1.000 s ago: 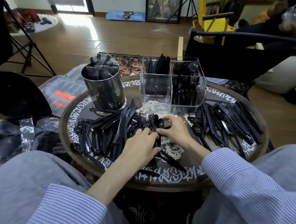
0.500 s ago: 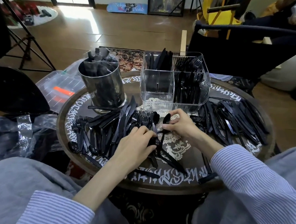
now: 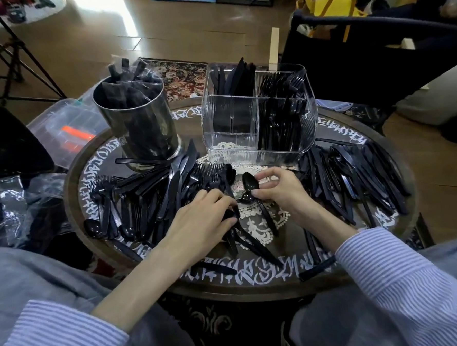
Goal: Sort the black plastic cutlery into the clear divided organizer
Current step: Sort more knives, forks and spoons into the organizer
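Note:
My right hand [image 3: 279, 191] pinches a black plastic spoon [image 3: 250, 182] just above the round table, its bowl pointing toward the organizer. My left hand [image 3: 206, 219] lies curled over several black utensils [image 3: 233, 234] at the table's middle and grips them. The clear divided organizer [image 3: 255, 112] stands behind my hands. Its back left part holds knives, its right parts hold forks, and its front left part looks empty. Piles of black cutlery lie on the left [image 3: 148, 193] and on the right [image 3: 356, 178].
A metal cylinder [image 3: 136, 119] stuffed with wrapped black cutlery stands at the back left of the round patterned table [image 3: 255, 275]. A clear plastic box [image 3: 64, 129] sits on the floor to the left. A black chair [image 3: 375, 57] stands behind the table on the right.
My right hand has lifted a spoon off the table and turned its bowl upward toward the organizer. My left hand has stayed on the bundle at the middle.

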